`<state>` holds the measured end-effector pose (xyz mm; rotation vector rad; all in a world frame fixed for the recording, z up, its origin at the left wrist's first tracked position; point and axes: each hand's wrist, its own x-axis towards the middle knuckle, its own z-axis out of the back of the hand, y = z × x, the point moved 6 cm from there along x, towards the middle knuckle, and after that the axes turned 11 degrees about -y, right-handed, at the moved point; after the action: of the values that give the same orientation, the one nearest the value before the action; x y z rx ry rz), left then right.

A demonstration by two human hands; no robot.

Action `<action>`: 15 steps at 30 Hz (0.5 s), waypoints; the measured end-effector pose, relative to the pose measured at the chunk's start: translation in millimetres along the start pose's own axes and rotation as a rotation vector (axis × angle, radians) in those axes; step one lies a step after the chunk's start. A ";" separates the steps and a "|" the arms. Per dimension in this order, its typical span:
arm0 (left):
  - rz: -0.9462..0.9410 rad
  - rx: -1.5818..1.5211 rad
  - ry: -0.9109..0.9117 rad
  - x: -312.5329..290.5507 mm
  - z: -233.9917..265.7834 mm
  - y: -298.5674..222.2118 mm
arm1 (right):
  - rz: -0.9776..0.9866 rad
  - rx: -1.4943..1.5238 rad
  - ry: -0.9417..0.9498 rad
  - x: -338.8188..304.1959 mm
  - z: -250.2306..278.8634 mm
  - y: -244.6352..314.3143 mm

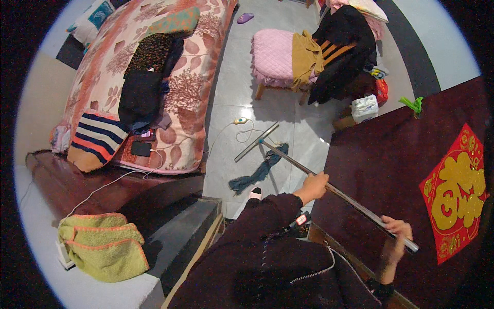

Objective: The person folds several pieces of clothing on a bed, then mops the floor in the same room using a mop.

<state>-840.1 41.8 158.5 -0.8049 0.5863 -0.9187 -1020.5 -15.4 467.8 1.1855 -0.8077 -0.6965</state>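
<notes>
My left hand (313, 187) is closed around the middle of a T-shaped metal mop pole (355, 204). Close to the pole's upper end, my right hand (396, 236) wraps round it, its fingers slightly blurred. The pole slants down and away to the left, ending in a narrow bare crossbar (247, 150) low over the grey tiles; I cannot tell whether it touches them. Beside and partly below the crossbar, a crumpled dark blue-grey cloth (257, 175) lies on the floor. My foot (255, 194) shows just nearer than this cloth.
To the left is a bed (188, 123) with clothes and a striped cushion (100, 139). A cable with a small controller (240, 121) crosses the floor. Further off stands a chair (272, 51) draped with clothes. At right is a dark red door (370, 154); a green towel (105, 247) hangs lower left.
</notes>
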 end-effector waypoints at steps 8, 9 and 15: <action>0.077 0.180 -0.086 1.6 42.6 125.3 | -0.164 0.155 0.103 14.7 -85.3 -58.2; 0.104 0.198 -0.129 -8.0 63.5 154.2 | -0.190 0.139 0.176 17.8 -109.6 -73.6; 0.271 0.239 -0.447 -71.0 134.2 260.7 | -0.138 0.178 0.730 11.7 -214.7 -126.6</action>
<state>-655.8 244.3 31.9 -0.6663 0.1814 -0.5230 -840.6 55.7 310.2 1.5309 -0.1748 -0.2577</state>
